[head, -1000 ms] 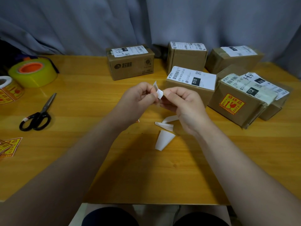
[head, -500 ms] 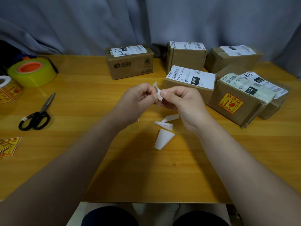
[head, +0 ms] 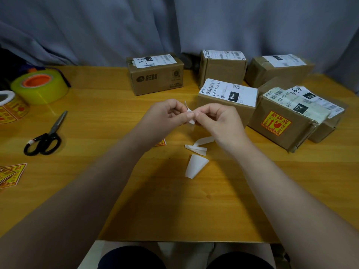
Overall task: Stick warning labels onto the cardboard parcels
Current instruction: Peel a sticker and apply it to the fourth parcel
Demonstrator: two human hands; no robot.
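Note:
My left hand (head: 165,118) and my right hand (head: 219,121) meet above the middle of the wooden table (head: 97,117), both pinching one small label (head: 189,113) whose white backing side faces me. Several cardboard parcels stand behind: one with a "010" shipping label (head: 227,98) just beyond my right hand, one at the right (head: 281,123) bearing a yellow-and-red warning sticker (head: 275,123), and a printed box (head: 155,74) further back. More warning labels lie at the left edge (head: 11,174), and a roll of them (head: 9,107) sits at the far left.
White backing scraps (head: 195,166) lie under my hands, with a label corner (head: 160,142) showing beneath my left wrist. Black scissors (head: 46,138) and a yellow tape roll (head: 39,86) are at the left. Two more parcels (head: 222,68) stand against the grey curtain.
My fingers have worked closer together on the small label; both hands stay in the same place over the table.

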